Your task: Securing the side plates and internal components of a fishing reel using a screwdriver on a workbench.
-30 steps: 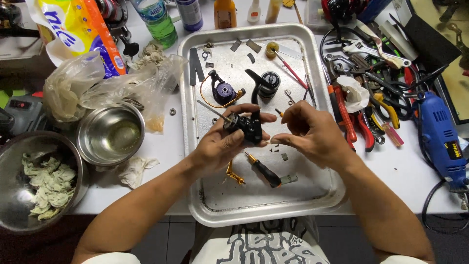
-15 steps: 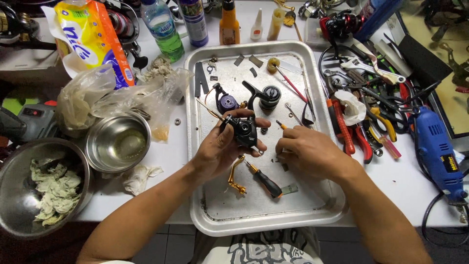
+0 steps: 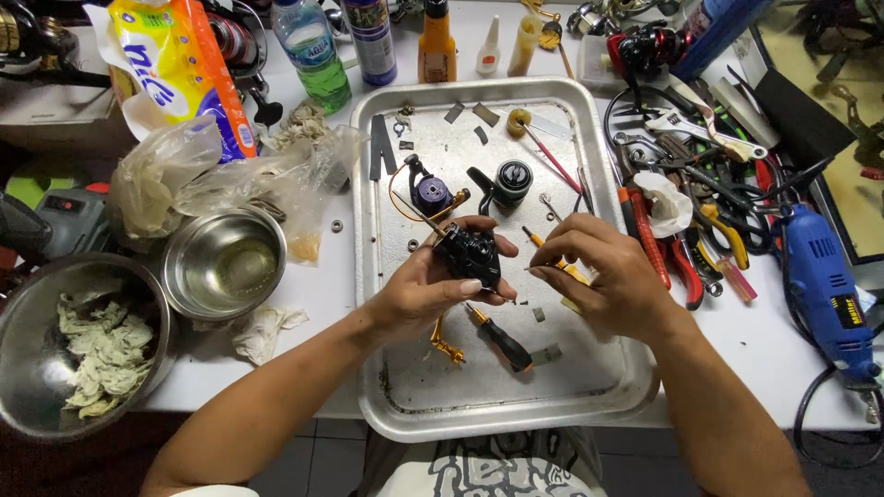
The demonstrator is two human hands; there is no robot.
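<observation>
My left hand (image 3: 425, 293) grips a black fishing reel body (image 3: 470, 255) over the middle of a metal tray (image 3: 603, 391). My right hand (image 3: 603, 276) is just right of it, its fingertips pinched on a thin yellow-handled tool (image 3: 543, 247) that points toward the reel body. Below my hands on the tray lie a black-handled screwdriver (image 3: 497, 338) and a gold reel handle (image 3: 445, 342). Further back on the tray sit a purple spool (image 3: 430, 194) and a round black reel part (image 3: 512, 179).
Two steel bowls (image 3: 224, 265) (image 3: 37, 368) stand left of the tray, the larger one holding crumpled tissue. Bottles (image 3: 313, 51) and a tissue pack (image 3: 175, 64) line the back. Pliers, wrenches (image 3: 700, 129) and a blue rotary tool (image 3: 824, 285) crowd the right side.
My right hand has lifted from the tray and come in close to the reel body with the thin tool. My left hand keeps holding the reel body.
</observation>
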